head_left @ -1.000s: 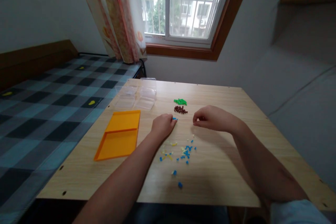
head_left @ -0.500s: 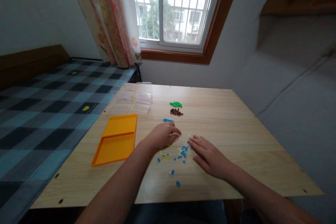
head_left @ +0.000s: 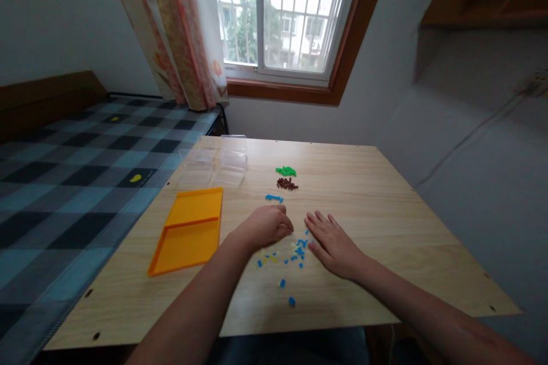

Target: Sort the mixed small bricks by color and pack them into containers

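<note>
My left hand (head_left: 268, 227), curled with contents unclear, should pinch the beads (head_left: 297, 251) just beside it singly while my flat, empty right hand (head_left: 333, 242) fences them.

soft window (head_left: 274, 11) daylight, wide-angle edge warp

Right half of table (head_left: 385, 228) bare – orange tray (head_left: 188, 231), clear boxes (head_left: 218, 165) crowd left

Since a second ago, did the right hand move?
Yes. The right hand came back toward the person, away from the brown pile, and now lies flat beside the scattered blue pieces.
</note>
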Tool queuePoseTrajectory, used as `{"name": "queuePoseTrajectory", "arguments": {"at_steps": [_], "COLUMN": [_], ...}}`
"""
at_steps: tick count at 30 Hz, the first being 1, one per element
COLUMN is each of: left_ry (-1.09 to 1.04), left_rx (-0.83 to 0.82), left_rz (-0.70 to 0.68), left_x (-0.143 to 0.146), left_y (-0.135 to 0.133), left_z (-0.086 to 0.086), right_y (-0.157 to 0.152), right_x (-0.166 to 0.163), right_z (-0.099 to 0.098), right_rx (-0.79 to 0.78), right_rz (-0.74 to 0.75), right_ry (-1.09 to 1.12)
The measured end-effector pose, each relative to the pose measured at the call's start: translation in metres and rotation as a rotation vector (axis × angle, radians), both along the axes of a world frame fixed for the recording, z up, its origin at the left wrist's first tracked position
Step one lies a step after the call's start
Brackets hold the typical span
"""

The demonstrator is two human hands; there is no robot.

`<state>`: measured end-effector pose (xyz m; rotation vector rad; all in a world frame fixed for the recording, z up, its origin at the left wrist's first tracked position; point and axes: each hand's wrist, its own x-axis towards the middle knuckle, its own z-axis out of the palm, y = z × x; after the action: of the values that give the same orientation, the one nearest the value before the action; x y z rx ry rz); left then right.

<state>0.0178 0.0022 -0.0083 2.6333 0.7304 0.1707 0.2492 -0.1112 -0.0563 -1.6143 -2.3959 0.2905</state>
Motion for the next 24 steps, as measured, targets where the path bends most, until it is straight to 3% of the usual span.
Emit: {"name": "queuePoseTrajectory", "arguments": {"at_steps": [5, 9, 14, 24], "left_ry": [0.038, 0.037, -0.002, -0.029], "left_rx": [-0.074, -0.067, -0.090, -0.245], "left_rz": [0.085, 0.113, -0.007, -0.163], "left_x": [-0.016, -0.014, 0.002, 0.005], "left_y": [0.010, 0.007, -0.008, -0.010], "left_z": [0.007, 0.010, 0.007, -0.001], "right_y": [0.003, 0.000, -0.007, -0.011], "right_x": [-0.018, -0.010, -0.004, -0.008], "right_z": [0.008, 0.011, 0.008, 0.006], "right_rx": [-0.009, 0.084, 0.161, 0.350], "right_rz": [0.087, 0.049, 0.146, 0.226], "right_ry": [0.080, 0.244, 0.383, 0.372]}}
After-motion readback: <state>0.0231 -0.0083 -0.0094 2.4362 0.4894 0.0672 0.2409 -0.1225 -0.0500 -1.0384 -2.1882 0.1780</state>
